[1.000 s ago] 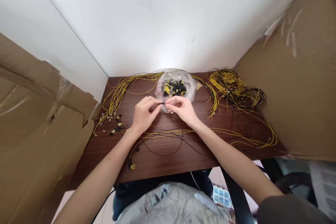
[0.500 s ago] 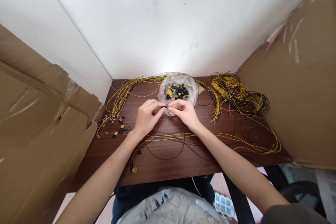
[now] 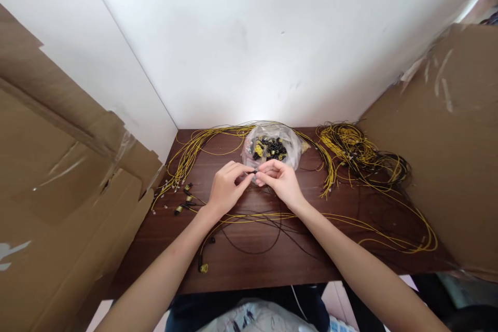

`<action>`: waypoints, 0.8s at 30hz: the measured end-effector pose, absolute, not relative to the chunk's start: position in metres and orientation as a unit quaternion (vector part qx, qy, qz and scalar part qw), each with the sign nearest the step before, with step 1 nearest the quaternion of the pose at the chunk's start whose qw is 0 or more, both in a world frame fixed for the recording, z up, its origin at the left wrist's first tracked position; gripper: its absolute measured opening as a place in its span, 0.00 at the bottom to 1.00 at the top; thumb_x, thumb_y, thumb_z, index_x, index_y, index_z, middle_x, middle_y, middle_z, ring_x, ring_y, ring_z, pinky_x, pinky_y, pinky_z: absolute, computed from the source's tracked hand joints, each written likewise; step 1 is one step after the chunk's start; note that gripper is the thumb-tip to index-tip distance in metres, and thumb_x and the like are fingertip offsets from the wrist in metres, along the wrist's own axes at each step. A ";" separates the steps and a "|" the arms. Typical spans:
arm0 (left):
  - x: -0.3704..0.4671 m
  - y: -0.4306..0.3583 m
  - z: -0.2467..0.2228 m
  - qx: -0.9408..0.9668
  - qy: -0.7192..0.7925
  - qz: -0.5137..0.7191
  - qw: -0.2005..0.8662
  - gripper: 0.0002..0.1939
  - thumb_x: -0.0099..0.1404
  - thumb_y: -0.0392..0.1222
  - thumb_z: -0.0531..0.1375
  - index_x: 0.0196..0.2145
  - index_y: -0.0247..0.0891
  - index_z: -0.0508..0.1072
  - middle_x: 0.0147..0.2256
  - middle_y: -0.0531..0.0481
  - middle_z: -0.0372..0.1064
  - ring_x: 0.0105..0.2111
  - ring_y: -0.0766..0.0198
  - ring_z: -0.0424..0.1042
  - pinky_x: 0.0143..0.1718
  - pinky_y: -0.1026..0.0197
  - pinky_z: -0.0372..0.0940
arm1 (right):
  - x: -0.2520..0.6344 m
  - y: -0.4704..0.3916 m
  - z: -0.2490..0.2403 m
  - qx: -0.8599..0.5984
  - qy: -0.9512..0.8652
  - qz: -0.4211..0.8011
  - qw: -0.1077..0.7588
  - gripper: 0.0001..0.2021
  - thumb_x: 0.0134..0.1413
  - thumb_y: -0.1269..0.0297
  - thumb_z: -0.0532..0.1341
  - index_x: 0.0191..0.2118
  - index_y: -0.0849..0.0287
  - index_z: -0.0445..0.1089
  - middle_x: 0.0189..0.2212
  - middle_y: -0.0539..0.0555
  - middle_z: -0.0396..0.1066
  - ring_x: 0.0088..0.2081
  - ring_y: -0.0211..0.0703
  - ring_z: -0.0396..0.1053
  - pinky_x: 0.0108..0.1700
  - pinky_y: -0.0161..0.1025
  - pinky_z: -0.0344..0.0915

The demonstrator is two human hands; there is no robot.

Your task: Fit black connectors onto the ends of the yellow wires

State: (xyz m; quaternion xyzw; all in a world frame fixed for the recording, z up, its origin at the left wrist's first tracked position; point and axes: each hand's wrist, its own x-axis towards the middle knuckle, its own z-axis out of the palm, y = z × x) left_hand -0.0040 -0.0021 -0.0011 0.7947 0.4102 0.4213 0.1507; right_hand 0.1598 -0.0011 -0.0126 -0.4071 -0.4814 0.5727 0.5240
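Observation:
My left hand [image 3: 226,188] and my right hand [image 3: 280,180] meet fingertip to fingertip over the middle of a dark wooden table [image 3: 249,259]. Between them they pinch a small black connector [image 3: 253,171] on a thin wire. Just behind the hands lies a clear plastic bag [image 3: 272,148] holding several small black and yellow parts. Black and yellow wires [image 3: 257,216] run across the table under my wrists.
A bundle of yellow wires [image 3: 187,158] fans out at the back left, with a few small connectors [image 3: 185,199] beside it. A tangled coil of yellow and black wires [image 3: 361,155] lies at the back right. Cardboard sheets [image 3: 66,192] [image 3: 447,155] flank both sides; a white wall stands behind.
The view has tilted so the table and hands sit lower in the picture. Both hands keep the same pinch on the small black connector.

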 end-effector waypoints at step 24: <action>0.001 -0.006 -0.001 0.752 0.404 0.431 0.292 0.05 0.60 0.38 0.59 0.35 0.36 0.74 0.29 0.49 0.70 0.29 0.65 0.68 0.34 0.63 0.64 | 0.160 -0.002 -0.007 -0.356 -0.431 0.640 0.527 0.18 0.36 0.61 0.70 0.35 0.60 0.66 0.25 0.47 0.68 0.24 0.31 0.64 0.27 0.32 0.63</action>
